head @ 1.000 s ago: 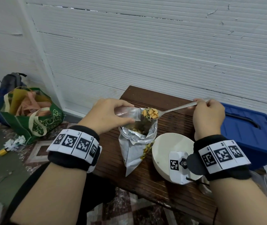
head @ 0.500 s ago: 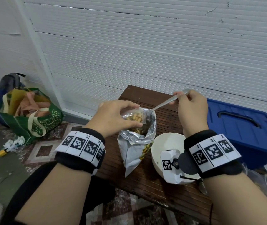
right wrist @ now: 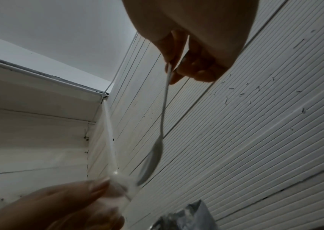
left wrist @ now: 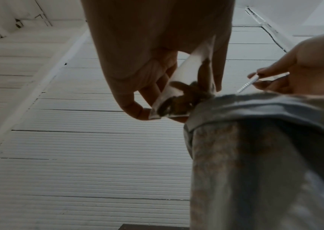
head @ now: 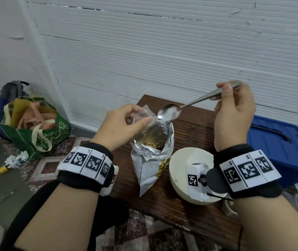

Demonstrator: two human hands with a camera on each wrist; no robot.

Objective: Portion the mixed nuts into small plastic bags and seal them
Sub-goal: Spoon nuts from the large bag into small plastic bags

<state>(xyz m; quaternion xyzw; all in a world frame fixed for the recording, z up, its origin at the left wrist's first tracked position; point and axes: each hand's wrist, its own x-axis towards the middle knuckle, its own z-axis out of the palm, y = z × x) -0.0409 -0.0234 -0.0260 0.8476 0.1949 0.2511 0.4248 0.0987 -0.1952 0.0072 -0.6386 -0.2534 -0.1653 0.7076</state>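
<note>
My left hand [head: 126, 122] pinches a small clear plastic bag [head: 143, 115] just above the open foil nut pouch [head: 152, 151]; in the left wrist view the small bag [left wrist: 178, 96] holds some brown nuts at its bottom. My right hand [head: 235, 109] grips the handle of a metal spoon [head: 170, 112] whose bowl is empty and hangs over the pouch mouth, just right of the small bag. Nuts show inside the pouch, which stands upright on the dark wooden table [head: 190, 127]. From the right wrist view the spoon [right wrist: 155, 155] hangs down beside the bag rim.
A white bowl [head: 179, 165] sits right of the pouch near the table's front edge. A blue plastic bin [head: 280, 142] stands to the right, a green tote bag [head: 35, 131] and a backpack on the floor at left. A white ribbed wall runs behind.
The spoon, loaded with nuts a second ago, tipped into the small bag and has now lifted up and right, empty. My left hand keeps the bag over the pouch.
</note>
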